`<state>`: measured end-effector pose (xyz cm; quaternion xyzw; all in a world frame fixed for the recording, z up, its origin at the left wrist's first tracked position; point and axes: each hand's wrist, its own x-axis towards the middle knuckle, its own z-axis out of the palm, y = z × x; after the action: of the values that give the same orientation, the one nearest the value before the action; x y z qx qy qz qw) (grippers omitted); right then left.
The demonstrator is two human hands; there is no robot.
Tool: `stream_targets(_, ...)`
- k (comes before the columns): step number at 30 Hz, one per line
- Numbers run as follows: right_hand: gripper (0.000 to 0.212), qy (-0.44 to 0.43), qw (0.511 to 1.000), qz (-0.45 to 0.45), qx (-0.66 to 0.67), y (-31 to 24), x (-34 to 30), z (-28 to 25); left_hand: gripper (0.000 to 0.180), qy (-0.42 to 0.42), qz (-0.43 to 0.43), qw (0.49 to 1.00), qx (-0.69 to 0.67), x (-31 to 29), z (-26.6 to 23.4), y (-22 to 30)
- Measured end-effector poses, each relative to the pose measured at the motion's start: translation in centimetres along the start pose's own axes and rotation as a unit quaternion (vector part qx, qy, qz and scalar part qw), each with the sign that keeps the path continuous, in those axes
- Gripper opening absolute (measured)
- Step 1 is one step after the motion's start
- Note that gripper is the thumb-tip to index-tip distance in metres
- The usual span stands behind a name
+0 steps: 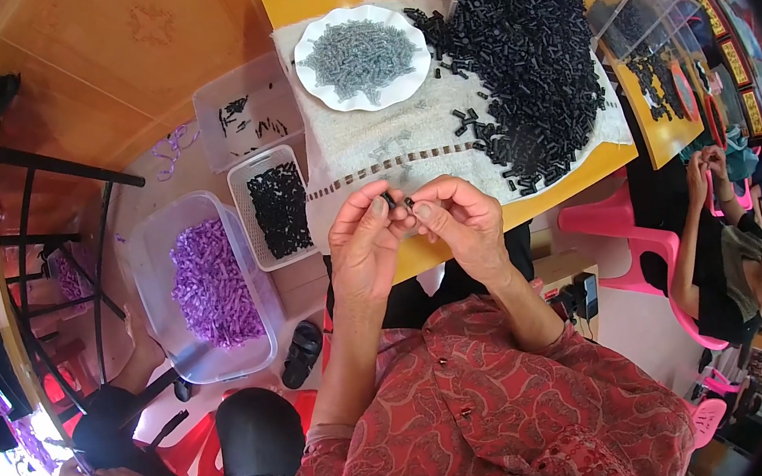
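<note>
Two bare hands are raised close together at the near edge of the table (422, 260), on the wearer's side of the plate (398, 93). The left hand (366, 242) has its thumb and fingers pinched almost closed on a small black part (388, 200). The right hand (468, 230) is pinched just as tightly on a dark bit (410, 203), right beside that part; whether the two pieces touch cannot be told. Both lie nearer the wearer than the plate.

The plate holds a mound of grey pieces (359, 55) and rests on a pale cloth (341, 143). Right of the plate spreads a big heap (531, 67) of black pieces, some strays reaching toward its rim. Left of the plate and below it stand a bin (211, 89) with a few dark pieces, a white basket (289, 262) of black ones, and, farther out, a clear tub (156, 304) of purple pieces (214, 287). Well right of the plate, a co-worker (736, 261) sits with hands raised.
</note>
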<state>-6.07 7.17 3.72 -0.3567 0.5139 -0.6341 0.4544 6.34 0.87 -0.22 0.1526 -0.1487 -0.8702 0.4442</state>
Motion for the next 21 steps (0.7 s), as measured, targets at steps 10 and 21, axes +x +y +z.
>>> stream_targets(10,0.011,0.006,1.000,-0.026,-0.009,0.57,0.33,-0.37,0.026,-0.002,0.030,0.999,0.044,-0.10,0.15,-0.60)
stream_targets(21,0.014,-0.006,1.000,-0.019,0.002,0.18,0.41,-0.48,0.028,0.017,0.045,0.995,0.085,-0.04,0.21,-0.18)
